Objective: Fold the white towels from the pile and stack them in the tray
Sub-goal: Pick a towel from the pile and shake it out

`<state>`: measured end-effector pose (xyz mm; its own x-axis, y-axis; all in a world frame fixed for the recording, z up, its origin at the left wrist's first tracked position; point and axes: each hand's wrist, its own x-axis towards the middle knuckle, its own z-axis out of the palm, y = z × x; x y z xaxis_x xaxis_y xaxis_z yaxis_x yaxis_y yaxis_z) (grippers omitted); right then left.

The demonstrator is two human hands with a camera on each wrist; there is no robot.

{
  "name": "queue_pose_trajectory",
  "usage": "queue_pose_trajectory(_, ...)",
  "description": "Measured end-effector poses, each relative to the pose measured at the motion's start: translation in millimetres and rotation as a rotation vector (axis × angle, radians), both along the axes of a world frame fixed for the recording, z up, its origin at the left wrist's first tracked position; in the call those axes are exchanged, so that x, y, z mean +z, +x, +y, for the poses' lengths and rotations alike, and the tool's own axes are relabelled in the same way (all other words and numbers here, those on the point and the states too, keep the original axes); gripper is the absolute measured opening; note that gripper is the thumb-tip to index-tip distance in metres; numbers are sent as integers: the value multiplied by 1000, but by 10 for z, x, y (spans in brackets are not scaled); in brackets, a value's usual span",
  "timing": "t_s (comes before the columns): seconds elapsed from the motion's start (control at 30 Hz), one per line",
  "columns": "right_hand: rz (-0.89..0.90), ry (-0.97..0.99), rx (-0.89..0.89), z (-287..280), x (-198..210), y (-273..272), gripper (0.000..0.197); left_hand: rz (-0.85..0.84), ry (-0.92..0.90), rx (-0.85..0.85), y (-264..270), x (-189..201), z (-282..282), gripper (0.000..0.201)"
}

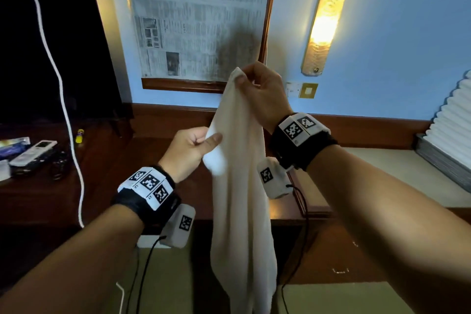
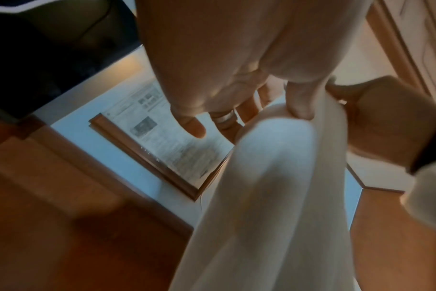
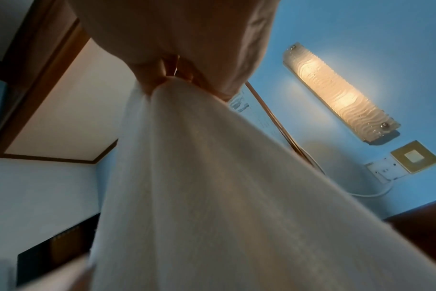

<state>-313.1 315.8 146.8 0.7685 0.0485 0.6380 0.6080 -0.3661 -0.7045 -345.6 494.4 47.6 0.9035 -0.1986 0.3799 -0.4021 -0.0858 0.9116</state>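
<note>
White soft towel [image 1: 242, 186] hangs in long folds, pinched by right hand [image 1: 265, 94] above left hand [image 1: 190, 150].

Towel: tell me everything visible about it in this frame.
The towel is one white, soft-looking cloth, unfolded and held in the air, hanging down in long loose folds. The right hand pinches its top corner; the left hand pinches an edge lower down. Its bottom end runs out of the head view. Nothing else visibly touches it.

you hold one white towel [image 1: 242, 186] up by its top corner; it hangs long, narrow, loosely gathered, unfolded, in front of you.
</note>
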Motion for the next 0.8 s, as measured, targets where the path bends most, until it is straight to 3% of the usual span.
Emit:
queue_pose_trajectory(0.1,-56,17,-48,-124,144,44,10,57,-37,-5,-25,-352,-146,24)
queue_pose_trajectory(0.2,-99,24,-100,-330,230,118,11,153,88,-17,-9,-801,-238,21)
queue_pose_trajectory(0.3,-73,-44,-191,-603,258,207,9,240,384,12,114,-1214,-216,45)
queue_pose_trajectory(0.37,-21,-141,-277,-827,238,243,15,205,441,49,237,-1325,-146,66)
queue_pose_trajectory(0.43,37,-241,-357,-1055,185,256,24,160,310,107,357,-1240,-66,81)
queue_pose_trajectory(0.53,112,-354,-391,-1229,91,201,24,64,261,191,462,-860,-31,53)
queue_pose_trajectory(0.6,173,-432,-288,-1150,27,120,17,-24,313,212,527,-587,-82,38)
queue_pose_trajectory(0.73,266,-785,107,-678,-434,-12,7,-94,420,121,581,-89,-272,23)
queue_pose_trajectory(0.8,276,-793,207,-495,-746,6,11,-143,428,88,536,45,-320,12)
